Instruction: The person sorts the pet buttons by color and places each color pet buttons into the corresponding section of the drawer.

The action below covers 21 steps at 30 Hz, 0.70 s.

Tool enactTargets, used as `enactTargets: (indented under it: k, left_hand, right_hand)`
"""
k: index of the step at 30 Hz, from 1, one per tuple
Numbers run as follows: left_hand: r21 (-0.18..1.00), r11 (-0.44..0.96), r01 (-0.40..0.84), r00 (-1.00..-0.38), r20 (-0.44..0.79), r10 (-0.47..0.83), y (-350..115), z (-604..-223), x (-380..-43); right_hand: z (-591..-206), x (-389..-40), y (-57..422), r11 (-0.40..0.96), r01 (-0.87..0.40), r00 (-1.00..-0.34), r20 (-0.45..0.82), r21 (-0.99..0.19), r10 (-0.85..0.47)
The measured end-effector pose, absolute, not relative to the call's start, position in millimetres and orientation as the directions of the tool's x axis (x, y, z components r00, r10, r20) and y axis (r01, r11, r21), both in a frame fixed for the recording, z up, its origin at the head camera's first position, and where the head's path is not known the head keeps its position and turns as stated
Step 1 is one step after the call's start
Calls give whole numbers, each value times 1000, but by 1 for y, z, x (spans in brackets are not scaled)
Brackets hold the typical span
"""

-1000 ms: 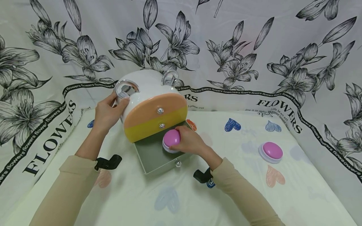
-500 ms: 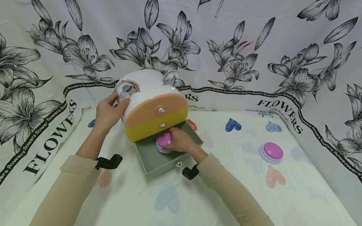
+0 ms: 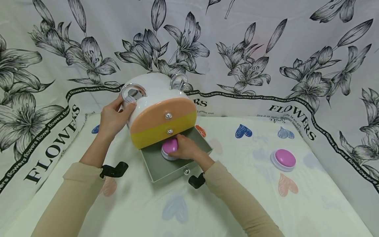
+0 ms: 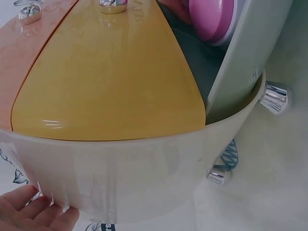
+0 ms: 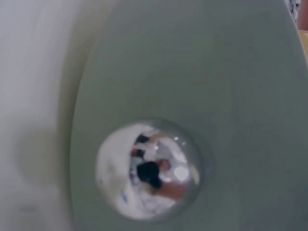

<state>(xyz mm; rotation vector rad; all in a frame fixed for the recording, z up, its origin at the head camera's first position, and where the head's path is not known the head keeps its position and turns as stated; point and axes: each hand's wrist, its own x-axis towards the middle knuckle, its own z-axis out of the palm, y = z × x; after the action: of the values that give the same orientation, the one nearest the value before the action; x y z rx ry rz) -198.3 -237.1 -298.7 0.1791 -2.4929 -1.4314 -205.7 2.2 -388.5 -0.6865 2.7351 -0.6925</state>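
Observation:
A white rounded drawer cabinet (image 3: pixel 152 84) with chrome ear-like rings stands tilted on the cloth. Its orange drawer front (image 3: pixel 154 113) and yellow drawer front (image 3: pixel 154 131) are closed, while the grey-green bottom drawer (image 3: pixel 155 169) is pulled out. My left hand (image 3: pixel 113 118) holds the cabinet's left side by the chrome ring (image 3: pixel 133 93), thumb in front; its fingers (image 4: pixel 43 209) touch the white wall. Inside the drawer, my right hand (image 3: pixel 188 148) grips a pink-domed push button (image 3: pixel 169 146) with a white base. The drawer's chrome knob (image 5: pixel 149 171) fills much of the right wrist view.
A second pink push button (image 3: pixel 285 158) lies on the heart-printed cloth (image 3: pixel 237 204) at the right. Behind the cabinet hangs a flower-printed curtain (image 3: pixel 248 33). Black camera mounts stick out from both wrists, the right one beside the drawer front.
My right hand has moved left and slightly inward in the drawer with the pink push button in its grip. The left hand and the cabinet have stayed in place.

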Motion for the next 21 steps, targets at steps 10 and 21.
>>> enactTargets:
  k: [10, 21]
  left_hand:
    - [864, 503, 19, -959, 159, -236, -236, -299, -199]
    - [863, 505, -14, -960, 129, -249, -236, -298, -199]
  right_hand:
    - [-386, -204, 6, 774, -410, -847, -114, -483, -519]
    - [-367, -199, 24, 748, -484, -829, -37, -455, -559]
